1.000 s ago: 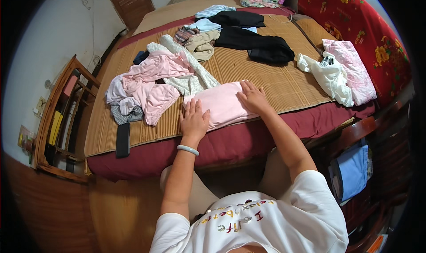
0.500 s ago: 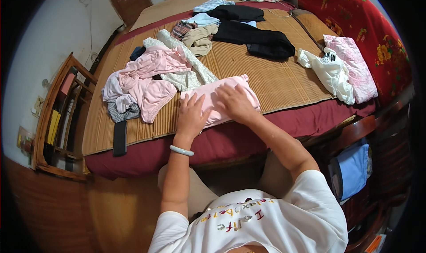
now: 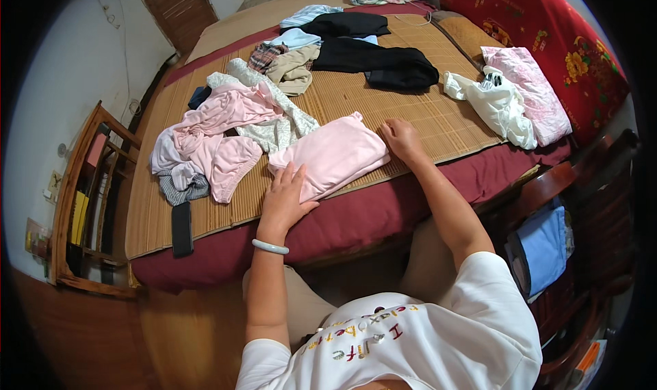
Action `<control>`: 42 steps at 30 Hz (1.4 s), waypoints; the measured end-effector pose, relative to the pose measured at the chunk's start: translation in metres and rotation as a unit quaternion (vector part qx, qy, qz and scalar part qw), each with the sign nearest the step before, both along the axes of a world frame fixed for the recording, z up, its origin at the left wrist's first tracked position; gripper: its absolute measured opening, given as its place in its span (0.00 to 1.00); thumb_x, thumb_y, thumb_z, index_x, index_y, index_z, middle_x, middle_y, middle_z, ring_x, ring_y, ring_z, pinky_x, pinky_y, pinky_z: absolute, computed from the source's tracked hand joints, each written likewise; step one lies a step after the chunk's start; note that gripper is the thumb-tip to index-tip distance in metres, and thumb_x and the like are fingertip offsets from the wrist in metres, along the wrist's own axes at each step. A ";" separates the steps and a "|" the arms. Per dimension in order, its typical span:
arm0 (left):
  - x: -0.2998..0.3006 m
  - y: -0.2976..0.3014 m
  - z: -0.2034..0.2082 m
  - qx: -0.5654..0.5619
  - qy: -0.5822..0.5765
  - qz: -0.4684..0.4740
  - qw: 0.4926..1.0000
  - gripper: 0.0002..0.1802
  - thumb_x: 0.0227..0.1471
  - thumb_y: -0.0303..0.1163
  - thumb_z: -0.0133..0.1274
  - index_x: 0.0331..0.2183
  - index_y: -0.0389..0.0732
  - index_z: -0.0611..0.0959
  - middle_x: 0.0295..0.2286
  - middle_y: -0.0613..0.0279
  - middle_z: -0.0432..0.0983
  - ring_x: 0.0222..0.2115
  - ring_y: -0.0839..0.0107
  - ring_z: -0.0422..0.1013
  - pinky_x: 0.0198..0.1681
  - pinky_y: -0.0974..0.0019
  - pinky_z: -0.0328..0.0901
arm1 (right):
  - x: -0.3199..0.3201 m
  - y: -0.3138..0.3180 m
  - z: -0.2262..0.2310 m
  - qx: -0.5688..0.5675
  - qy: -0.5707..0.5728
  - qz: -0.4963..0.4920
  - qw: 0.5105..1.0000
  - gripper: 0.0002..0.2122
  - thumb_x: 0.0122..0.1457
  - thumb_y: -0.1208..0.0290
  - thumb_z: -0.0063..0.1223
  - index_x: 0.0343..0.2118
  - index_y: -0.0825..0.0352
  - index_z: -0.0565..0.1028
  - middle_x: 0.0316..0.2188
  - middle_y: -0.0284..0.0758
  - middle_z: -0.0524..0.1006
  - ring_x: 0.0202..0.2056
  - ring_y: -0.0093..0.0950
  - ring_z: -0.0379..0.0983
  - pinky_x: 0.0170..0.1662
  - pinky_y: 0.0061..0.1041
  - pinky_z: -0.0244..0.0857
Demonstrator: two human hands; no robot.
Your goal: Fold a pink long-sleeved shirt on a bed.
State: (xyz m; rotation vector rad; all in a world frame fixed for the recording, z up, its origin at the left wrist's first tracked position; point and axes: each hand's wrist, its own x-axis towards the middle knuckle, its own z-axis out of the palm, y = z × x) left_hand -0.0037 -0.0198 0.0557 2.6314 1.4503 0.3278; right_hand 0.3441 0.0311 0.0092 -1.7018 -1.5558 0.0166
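Observation:
A folded pale pink garment (image 3: pixel 335 154) lies flat near the front edge of a bamboo mat (image 3: pixel 342 92) on a bed. My left hand (image 3: pixel 282 200) rests at its near left corner, fingers spread, with a pale bangle (image 3: pixel 270 247) around the wrist. Just off the garment's right edge, my right hand (image 3: pixel 402 139) is on the mat. Its fingers are curled in, and nothing shows in them. To the left of the folded piece sits a loose heap with a crumpled pink garment (image 3: pixel 229 157) and a pale patterned cloth (image 3: pixel 291 122).
A black phone (image 3: pixel 182 230) lies at the bed's front left edge. Farther back are black trousers (image 3: pixel 376 61) and a beige garment (image 3: pixel 293 70). White clothing (image 3: pixel 503 109) and a pink quilted cloth (image 3: pixel 537 92) lie at right. A dark wooden chair (image 3: pixel 547 185) stands near the bed's right corner.
My right hand has slid right, off the folded pink garment onto the mat, and its fingers have curled. My left hand has shifted to the garment's near left corner. The view has turned slightly.

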 end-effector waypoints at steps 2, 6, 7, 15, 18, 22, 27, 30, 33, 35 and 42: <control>0.005 -0.002 0.004 0.027 0.007 0.004 1.000 0.48 0.40 0.45 0.69 0.61 0.45 0.67 0.60 0.49 0.60 0.62 0.52 0.57 0.61 0.52 0.58 | 0.007 -0.002 0.003 0.017 0.020 -0.004 1.000 0.15 0.61 0.59 0.52 0.34 0.68 0.81 0.32 0.46 0.80 0.36 0.43 0.77 0.40 0.37 0.69; 0.012 -0.006 0.015 0.088 -0.075 -0.029 0.993 0.33 0.36 0.40 0.70 0.45 0.42 0.76 0.45 0.55 0.70 0.49 0.55 0.66 0.51 0.55 0.64 | -0.009 -0.019 0.031 -0.181 0.133 0.068 0.972 0.19 0.56 0.53 0.59 0.33 0.69 0.81 0.29 0.42 0.80 0.33 0.36 0.77 0.35 0.33 0.68; 0.014 -0.007 0.018 0.075 -0.088 -0.035 0.993 0.28 0.37 0.38 0.70 0.40 0.42 0.76 0.40 0.57 0.70 0.45 0.56 0.67 0.47 0.55 0.65 | -0.011 -0.022 0.031 -0.223 0.136 0.102 0.960 0.21 0.54 0.51 0.62 0.32 0.69 0.81 0.28 0.40 0.80 0.32 0.32 0.76 0.34 0.31 0.67; 0.007 0.002 0.010 0.065 -0.124 -0.052 0.989 0.16 0.36 0.32 0.67 0.28 0.42 0.77 0.29 0.61 0.73 0.37 0.58 0.71 0.41 0.56 0.65 | 0.013 -0.029 0.034 -0.273 0.122 0.249 0.921 0.15 0.51 0.62 0.68 0.34 0.67 0.78 0.26 0.31 0.76 0.30 0.21 0.70 0.35 0.22 0.64; 0.003 0.002 0.009 0.073 -0.133 -0.058 0.987 0.12 0.37 0.28 0.64 0.26 0.41 0.76 0.29 0.61 0.73 0.36 0.58 0.71 0.40 0.56 0.64 | 0.011 -0.029 0.033 -0.265 0.100 0.254 0.925 0.15 0.50 0.64 0.68 0.36 0.69 0.79 0.28 0.35 0.78 0.32 0.25 0.73 0.36 0.25 0.66; 0.000 0.000 0.012 0.101 -0.126 -0.065 0.985 0.11 0.37 0.24 0.61 0.27 0.43 0.76 0.29 0.61 0.74 0.37 0.58 0.71 0.41 0.53 0.64 | 0.010 -0.032 0.033 -0.226 0.086 0.226 0.944 0.13 0.51 0.69 0.66 0.36 0.69 0.79 0.29 0.36 0.80 0.32 0.26 0.75 0.37 0.27 0.67; -0.003 -0.001 0.013 0.100 -0.098 -0.035 0.990 0.08 0.35 0.21 0.58 0.21 0.42 0.76 0.26 0.59 0.73 0.33 0.55 0.71 0.36 0.53 0.64 | 0.010 -0.036 0.038 -0.237 0.090 0.222 0.941 0.11 0.51 0.71 0.65 0.36 0.68 0.79 0.30 0.35 0.80 0.33 0.26 0.75 0.38 0.26 0.68; -0.009 0.003 0.012 0.081 -0.100 -0.030 0.991 0.06 0.35 0.19 0.56 0.18 0.40 0.75 0.24 0.56 0.72 0.31 0.53 0.70 0.34 0.52 0.64 | 0.009 -0.036 0.041 -0.229 0.091 0.221 0.943 0.11 0.51 0.72 0.65 0.36 0.68 0.80 0.29 0.35 0.80 0.33 0.26 0.76 0.38 0.25 0.68; -0.011 0.007 0.016 0.093 -0.145 -0.022 0.985 0.06 0.36 0.18 0.54 0.16 0.39 0.76 0.23 0.56 0.72 0.31 0.53 0.71 0.33 0.53 0.65 | 0.011 -0.038 0.045 -0.208 0.087 0.219 0.949 0.10 0.50 0.73 0.65 0.35 0.68 0.80 0.29 0.35 0.80 0.33 0.26 0.76 0.37 0.25 0.69; -0.010 0.006 0.021 0.108 -0.174 -0.014 0.979 0.07 0.37 0.17 0.53 0.16 0.39 0.77 0.23 0.56 0.73 0.31 0.53 0.71 0.33 0.53 0.65 | 0.013 -0.039 0.046 -0.193 0.084 0.212 0.954 0.10 0.50 0.73 0.65 0.35 0.68 0.80 0.29 0.35 0.80 0.32 0.26 0.76 0.37 0.25 0.69; -0.017 0.007 0.032 0.136 -0.223 -0.003 0.965 0.07 0.34 0.14 0.51 0.18 0.37 0.75 0.23 0.55 0.71 0.30 0.54 0.69 0.34 0.55 0.64 | 0.010 -0.043 0.057 -0.143 0.084 0.222 0.961 0.09 0.51 0.72 0.65 0.34 0.68 0.80 0.28 0.35 0.79 0.31 0.26 0.75 0.36 0.26 0.69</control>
